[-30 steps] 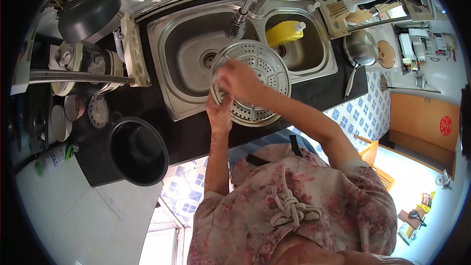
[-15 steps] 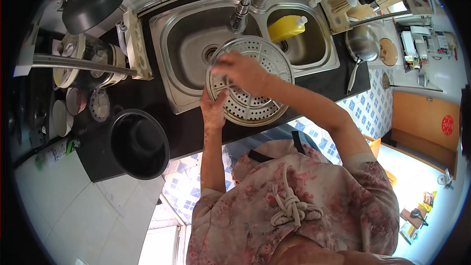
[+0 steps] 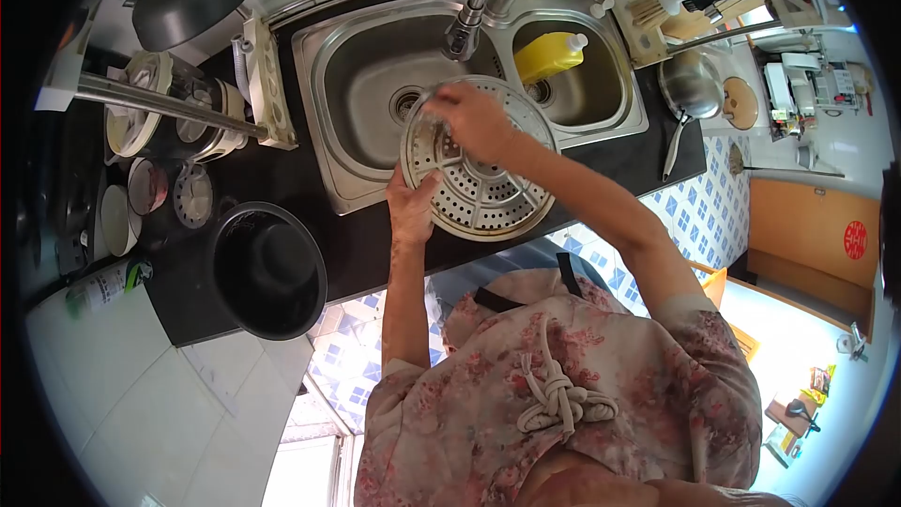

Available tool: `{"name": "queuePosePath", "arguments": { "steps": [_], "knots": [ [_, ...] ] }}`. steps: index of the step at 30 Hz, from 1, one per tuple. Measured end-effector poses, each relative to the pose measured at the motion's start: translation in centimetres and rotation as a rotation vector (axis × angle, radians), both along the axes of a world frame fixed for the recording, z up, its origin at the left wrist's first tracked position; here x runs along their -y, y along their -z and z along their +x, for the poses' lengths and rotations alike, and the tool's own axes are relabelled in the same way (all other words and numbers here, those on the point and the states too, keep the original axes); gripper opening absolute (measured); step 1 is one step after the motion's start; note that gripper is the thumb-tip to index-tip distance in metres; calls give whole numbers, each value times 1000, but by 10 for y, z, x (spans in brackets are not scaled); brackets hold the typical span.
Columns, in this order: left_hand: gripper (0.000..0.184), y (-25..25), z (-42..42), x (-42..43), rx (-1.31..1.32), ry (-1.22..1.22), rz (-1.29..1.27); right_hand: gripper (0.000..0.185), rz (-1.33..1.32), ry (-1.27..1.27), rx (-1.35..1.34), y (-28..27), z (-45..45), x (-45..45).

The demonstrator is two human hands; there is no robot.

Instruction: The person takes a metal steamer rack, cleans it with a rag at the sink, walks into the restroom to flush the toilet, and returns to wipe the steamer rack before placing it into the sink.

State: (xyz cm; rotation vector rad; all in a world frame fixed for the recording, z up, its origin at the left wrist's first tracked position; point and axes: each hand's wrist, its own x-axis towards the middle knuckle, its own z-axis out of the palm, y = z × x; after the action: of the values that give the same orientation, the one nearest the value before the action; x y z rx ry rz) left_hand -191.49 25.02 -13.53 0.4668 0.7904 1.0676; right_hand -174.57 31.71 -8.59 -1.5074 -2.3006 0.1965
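A round perforated metal steamer tray (image 3: 483, 211) is held over the front rim of the sink (image 3: 328, 155), its far side above the large left basin and its near side reaching toward the front edge of the black desk (image 3: 357, 242). The left hand (image 3: 411, 209) has its grip closed on the tray's left rim, thumb over the top face and the other fingers mostly hidden behind the edge. The right hand (image 3: 477, 124) reaches across the tray's upper face, fingers curled near its far left rim. Those fingertips are blurred, so whether that grip is clenched on something or merely touches the metal cannot be told.

Just beyond the tray, the faucet head (image 3: 460, 39) hangs over the sink near the divider between the basins. A yellow bottle (image 3: 549, 58) lies in the smaller right basin. Near the right end of the desk sits a steel saucepan (image 3: 693, 86), its handle pointing toward the front edge.

On the left part of the desk, close to its front edge, stands a deep black bowl (image 3: 269, 272), with a small slotted disc (image 3: 193, 197) near it, farther from that edge.
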Motion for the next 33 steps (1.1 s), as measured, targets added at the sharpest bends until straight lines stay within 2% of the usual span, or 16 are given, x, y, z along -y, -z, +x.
{"name": "queuePosePath", "arguments": {
  "steps": [2, 5, 9, 12, 15, 18, 21, 24, 27, 33],
  "knots": [
    [45, 14, 1, 0, -67, 2, 27, 38, 27, -118, -88, 5, -17, 18],
    [45, 2, -6, 0, -2, 33, 35, 37, 8, -115, -18, -11, -10, 14],
    [44, -7, -5, 2, 33, 8, -13, 40, -50, 27, 34, 2, 3, -5],
    [45, 1, -6, -1, 25, 24, -11, 40, -76, -132, 15, -3, -23, 22],
    [46, 0, -11, 3, 43, 37, -1, 38, 7, -100, 7, -6, -8, 12],
    [47, -3, -9, -1, 64, 33, -22, 40, -50, 47, 52, -4, 3, 1],
    [49, 3, -8, -3, 73, 48, -31, 44, 13, -105, 11, 3, -17, 22],
    [46, 3, -10, 0, 62, 41, -52, 45, -92, -115, 69, -8, -6, 13],
    [45, 6, -10, -3, 80, 63, -63, 43, -151, 108, 125, -8, 4, 1],
    [45, 3, -4, -9, 97, 44, -40, 37, -44, -15, -46, -4, -24, 22]
  ]
}}
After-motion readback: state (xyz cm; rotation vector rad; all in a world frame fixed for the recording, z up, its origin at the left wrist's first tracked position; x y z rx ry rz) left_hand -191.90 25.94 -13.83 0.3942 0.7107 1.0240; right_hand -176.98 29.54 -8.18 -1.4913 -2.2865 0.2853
